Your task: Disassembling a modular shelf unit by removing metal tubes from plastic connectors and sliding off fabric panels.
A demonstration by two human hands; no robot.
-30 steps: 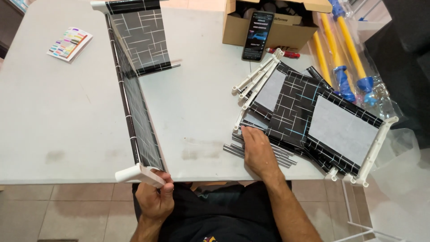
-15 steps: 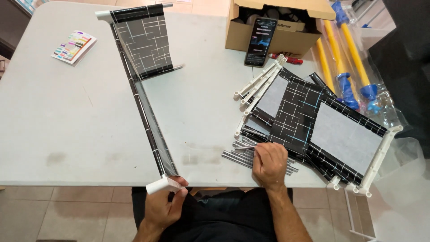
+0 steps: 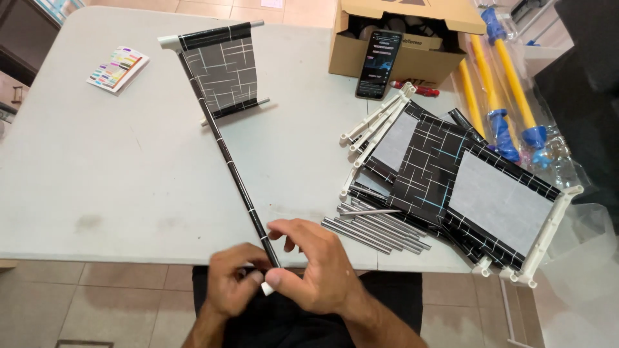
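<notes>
A long black-wrapped rod (image 3: 232, 167) runs from the table's near edge up to a white corner joint, where a black patterned fabric shelf panel (image 3: 222, 72) hangs off it. My left hand (image 3: 233, 282) grips the rod's near end, where a white connector sits. My right hand (image 3: 314, 265) pinches the same end from the right, fingers around the rod and connector. Several loose silver metal tubes (image 3: 374, 231) lie just right of my right hand.
A pile of black patterned shelf panels with white plastic frames (image 3: 464, 193) lies at the right. A cardboard box (image 3: 406, 38) with a phone (image 3: 378, 63) leaning on it stands at the back. Yellow and blue poles (image 3: 500, 96) lie far right. A colourful booklet (image 3: 118, 68) sits back left.
My right hand left the metal tubes and moved left to join my left hand at the rod's near end. The rod's near end shifted right.
</notes>
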